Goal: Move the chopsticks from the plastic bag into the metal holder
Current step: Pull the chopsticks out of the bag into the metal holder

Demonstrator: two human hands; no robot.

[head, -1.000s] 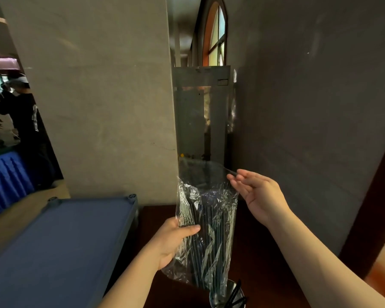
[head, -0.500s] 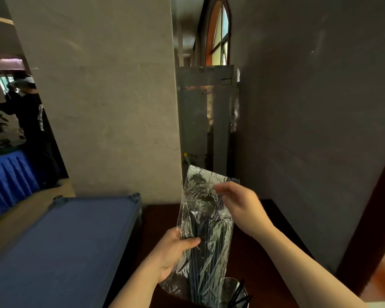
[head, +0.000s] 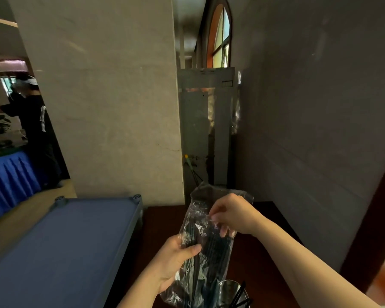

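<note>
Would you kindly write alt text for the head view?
A left hand grips a clear plastic bag of dark chopsticks while the right hand reaches into its open top, above a metal holder on a dark table.

Clear, crinkled, glossy plastic bag (head: 207,245); shiny metal holder (head: 230,293) at the lower edge; dark polished wood table (head: 260,252); matt blue cloth surface (head: 60,247) at lower left.
</note>
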